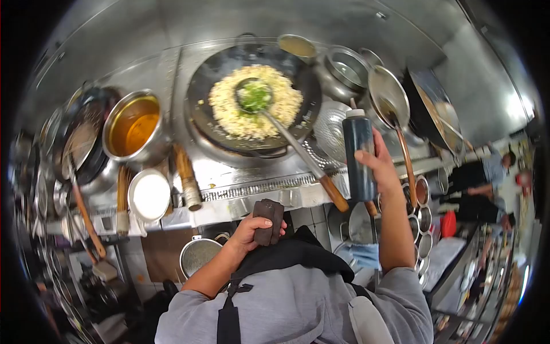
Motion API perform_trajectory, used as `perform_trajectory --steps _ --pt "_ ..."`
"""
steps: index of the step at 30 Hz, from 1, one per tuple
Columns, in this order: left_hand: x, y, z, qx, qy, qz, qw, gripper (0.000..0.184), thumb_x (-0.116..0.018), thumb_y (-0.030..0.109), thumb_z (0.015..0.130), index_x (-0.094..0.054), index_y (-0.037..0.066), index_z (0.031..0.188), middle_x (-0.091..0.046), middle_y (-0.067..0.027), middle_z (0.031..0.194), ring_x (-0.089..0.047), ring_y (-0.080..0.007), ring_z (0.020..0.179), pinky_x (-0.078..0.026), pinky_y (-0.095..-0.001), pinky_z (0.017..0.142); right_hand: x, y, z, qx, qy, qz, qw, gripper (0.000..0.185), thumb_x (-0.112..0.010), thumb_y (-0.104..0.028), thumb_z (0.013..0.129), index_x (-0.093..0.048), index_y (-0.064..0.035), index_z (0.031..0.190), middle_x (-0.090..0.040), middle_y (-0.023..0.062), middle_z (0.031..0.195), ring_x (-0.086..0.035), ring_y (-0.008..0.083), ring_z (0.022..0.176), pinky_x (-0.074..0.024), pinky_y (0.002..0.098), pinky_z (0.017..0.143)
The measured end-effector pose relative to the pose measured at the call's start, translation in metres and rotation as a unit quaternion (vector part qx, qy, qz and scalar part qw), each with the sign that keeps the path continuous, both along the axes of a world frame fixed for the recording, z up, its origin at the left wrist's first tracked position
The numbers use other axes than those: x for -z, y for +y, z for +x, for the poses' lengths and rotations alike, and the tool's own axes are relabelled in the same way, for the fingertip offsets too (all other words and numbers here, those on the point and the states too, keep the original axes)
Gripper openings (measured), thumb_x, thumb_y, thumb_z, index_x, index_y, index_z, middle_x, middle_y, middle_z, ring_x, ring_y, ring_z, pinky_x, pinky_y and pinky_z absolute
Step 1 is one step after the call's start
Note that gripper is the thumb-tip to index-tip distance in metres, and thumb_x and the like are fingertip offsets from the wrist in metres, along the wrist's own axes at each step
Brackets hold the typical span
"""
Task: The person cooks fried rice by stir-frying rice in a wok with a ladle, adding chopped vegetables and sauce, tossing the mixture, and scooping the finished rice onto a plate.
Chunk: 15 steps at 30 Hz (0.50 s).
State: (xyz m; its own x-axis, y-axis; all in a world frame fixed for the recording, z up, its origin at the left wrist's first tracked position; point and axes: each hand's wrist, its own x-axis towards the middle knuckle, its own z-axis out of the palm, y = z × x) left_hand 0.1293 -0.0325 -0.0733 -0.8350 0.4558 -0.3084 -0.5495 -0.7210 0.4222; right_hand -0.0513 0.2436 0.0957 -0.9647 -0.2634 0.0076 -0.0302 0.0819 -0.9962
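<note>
My left hand [255, 230] is closed around a folded dark cloth [268, 222] at the counter's front edge. In my right hand [379, 163] is an upright squeeze bottle [358, 155] of dark liquid with a pale cap, its nozzle pointing up. Left of the bottle, a black wok [200, 86] on the stove holds a layer of pale yellow, rice-like food [229, 100]. On this food rests a ladle [283, 133] with chopped greens [255, 96] in its bowl; its wooden handle extends toward the front, between my hands.
A pot of orange liquid [136, 127], a white bowl [149, 195] and two bamboo brushes [186, 178] stand left. Behind the bottle are a perforated strainer [331, 129], metal pots [347, 66] and a sieve [389, 94]. Another wok [421, 106] stands right. Two people [478, 175] are at far right.
</note>
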Motion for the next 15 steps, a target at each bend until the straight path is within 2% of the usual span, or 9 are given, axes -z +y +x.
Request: perform_trajectory --steps 2,5,6,9,10,11,13,15 --pt "-0.005 0.014 -0.015 0.063 -0.002 -0.033 0.997 0.051 -0.065 0.013 0.072 -0.056 -0.007 0.118 -0.066 -0.0214 0.105 -0.068 -0.0313 0.088 -0.057 -0.0415 0.082 -0.007 0.010 0.044 0.056 0.003 -0.085 0.995 0.082 -0.080 -0.020 0.071 -0.038 -0.0043 0.139 -0.061 0.0159 0.115 -0.067 0.0253 0.090 -0.0575 0.0377 0.079" --pt "0.000 0.044 -0.035 0.162 0.029 -0.076 0.984 0.058 -0.066 0.011 0.071 -0.053 -0.003 0.126 -0.066 -0.0206 0.102 -0.069 -0.0299 0.085 -0.057 -0.0405 0.080 -0.005 0.045 0.099 0.142 0.065 -0.172 0.973 0.081 -0.080 -0.018 0.069 -0.038 -0.0032 0.137 -0.060 0.0158 0.116 -0.066 0.0261 0.095 -0.0547 0.0393 0.084" --pt "-0.017 0.056 -0.039 0.178 0.049 -0.090 0.979 0.067 -0.065 0.010 0.071 -0.047 0.002 0.135 -0.066 -0.0192 0.099 -0.067 -0.0278 0.084 -0.056 -0.0394 0.079 -0.002 0.066 0.115 0.151 0.078 -0.182 0.968 0.079 -0.080 -0.019 0.069 -0.040 -0.0004 0.135 -0.060 0.0180 0.117 -0.066 0.0282 0.097 -0.0551 0.0418 0.085" --pt "0.001 0.089 -0.044 0.261 0.080 -0.137 0.952 0.072 -0.063 0.003 0.071 -0.041 0.005 0.140 -0.063 -0.0156 0.101 -0.066 -0.0258 0.085 -0.056 -0.0382 0.078 -0.019 0.119 0.170 0.250 0.170 -0.172 0.937 0.077 -0.081 -0.021 0.070 -0.043 0.0033 0.132 -0.062 0.0183 0.113 -0.066 0.0284 0.097 -0.0550 0.0420 0.085" --pt "0.011 0.098 -0.043 0.274 0.084 -0.151 0.946 0.076 -0.064 0.002 0.070 -0.038 0.005 0.142 -0.060 -0.0155 0.107 -0.066 -0.0258 0.086 -0.057 -0.0384 0.077 -0.016 0.146 0.188 0.304 0.199 -0.149 0.920 0.074 -0.082 -0.024 0.070 -0.046 0.0054 0.128 -0.064 0.0181 0.107 -0.066 0.0285 0.097 -0.0549 0.0422 0.085" --pt "0.019 0.106 -0.041 0.282 0.072 -0.171 0.941 0.076 -0.064 0.002 0.070 -0.038 0.005 0.142 -0.059 -0.0155 0.108 -0.066 -0.0260 0.086 -0.057 -0.0387 0.076 -0.019 0.171 0.210 0.343 0.207 -0.112 0.910 0.078 -0.083 -0.028 0.071 -0.045 0.0054 0.129 -0.060 0.0199 0.115 -0.065 0.0312 0.100 -0.0548 0.0436 0.087" --pt "0.038 0.123 -0.032 0.301 0.042 -0.211 0.929 0.077 -0.064 0.001 0.069 -0.037 0.005 0.142 -0.057 -0.0153 0.112 -0.066 -0.0262 0.085 -0.058 -0.0392 0.075 -0.017 0.222 0.252 0.423 0.274 -0.107 0.857 0.073 -0.081 -0.018 0.074 -0.042 0.0030 0.132 -0.058 0.0201 0.120 -0.063 0.0322 0.105 -0.0534 0.0457 0.090" --pt "0.067 0.135 -0.019 0.298 0.007 -0.290 0.909 0.070 -0.063 0.003 0.071 -0.042 0.005 0.138 -0.061 -0.0141 0.105 -0.067 -0.0275 0.084 -0.058 -0.0408 0.074 -0.014 0.273 0.298 0.532 0.318 -0.079 0.781 0.069 -0.077 -0.009 0.077 -0.040 0.0006 0.135 -0.058 0.0204 0.121 -0.062 0.0332 0.108 -0.0525 0.0474 0.092"
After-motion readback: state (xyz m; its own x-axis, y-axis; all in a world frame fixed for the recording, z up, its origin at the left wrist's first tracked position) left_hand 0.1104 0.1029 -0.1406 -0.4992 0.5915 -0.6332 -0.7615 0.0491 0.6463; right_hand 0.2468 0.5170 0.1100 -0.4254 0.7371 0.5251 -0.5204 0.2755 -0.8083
